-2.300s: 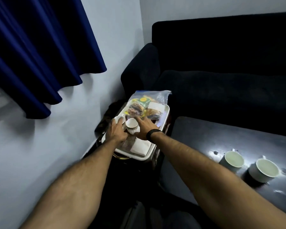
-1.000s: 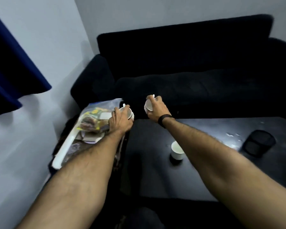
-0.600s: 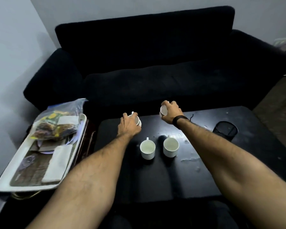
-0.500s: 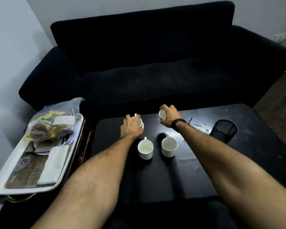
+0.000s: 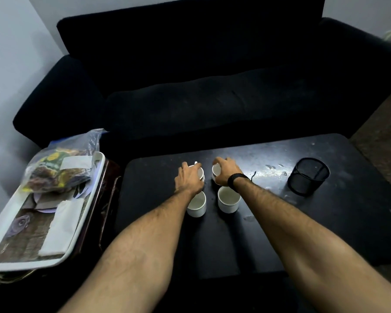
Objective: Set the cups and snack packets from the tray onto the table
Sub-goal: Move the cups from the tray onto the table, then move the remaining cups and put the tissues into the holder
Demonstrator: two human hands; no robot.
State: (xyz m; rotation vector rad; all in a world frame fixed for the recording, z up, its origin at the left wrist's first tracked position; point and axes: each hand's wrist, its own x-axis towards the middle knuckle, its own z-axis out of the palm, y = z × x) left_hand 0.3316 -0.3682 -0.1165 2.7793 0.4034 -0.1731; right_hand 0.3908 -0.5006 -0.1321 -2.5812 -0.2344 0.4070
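Observation:
My left hand (image 5: 188, 180) grips a white cup (image 5: 200, 173) from above, low over the black table (image 5: 280, 222). Beside it my right hand (image 5: 225, 172) grips another white cup (image 5: 216, 171), also down at the table top. Just in front of them stand two more white cups, one on the left (image 5: 196, 203) and one on the right (image 5: 228, 199). On the white tray (image 5: 78, 236) at the left lies a clear bag of snack packets (image 5: 59, 168), with white napkins (image 5: 61, 227) nearer me.
A black mesh pen holder (image 5: 308, 176) stands on the table's right side. A black sofa (image 5: 212, 86) runs behind the table. The tray rests on a dark stand (image 5: 110, 199) close to the table's left edge.
Both hands lifted a cup each off the tray, carried them right over the table, and have lowered them behind the two standing cups. My view swung from the tray to the table.

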